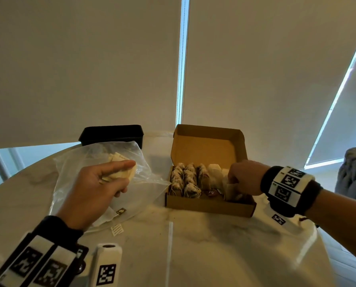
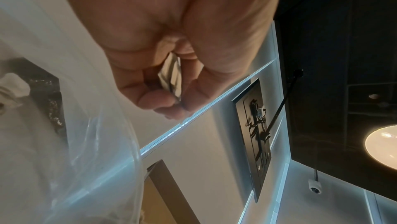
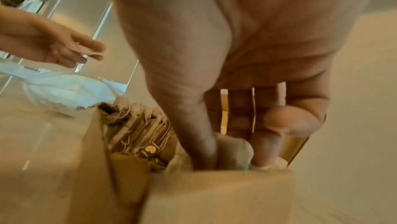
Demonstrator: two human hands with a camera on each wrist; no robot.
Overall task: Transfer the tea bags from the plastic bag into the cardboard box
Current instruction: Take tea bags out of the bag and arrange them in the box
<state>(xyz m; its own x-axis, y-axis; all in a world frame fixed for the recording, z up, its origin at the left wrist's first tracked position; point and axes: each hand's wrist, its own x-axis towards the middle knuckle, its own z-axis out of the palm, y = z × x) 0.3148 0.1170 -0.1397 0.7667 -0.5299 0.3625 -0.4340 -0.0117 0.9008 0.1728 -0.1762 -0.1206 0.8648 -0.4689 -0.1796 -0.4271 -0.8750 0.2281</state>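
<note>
Brown cardboard box (image 1: 209, 205) sits open on the bench (image 1: 193, 245), with rows of tea bags (image 1: 186, 179) packed inside. The right hand (image 1: 245, 178) pinches one tea bag (image 3: 233, 151) down into the box's right end. The left hand (image 1: 97, 186) holds a few flat tea bags (image 1: 123, 174) above the plastic bag (image 1: 86, 158), where more remain. Pushing too hard could tear the thin paper or tangle the strings. Loose bags could slip from the left hand. Only the right wrist view shows the fingertips (image 3: 263, 155) deep inside the box.
</note>
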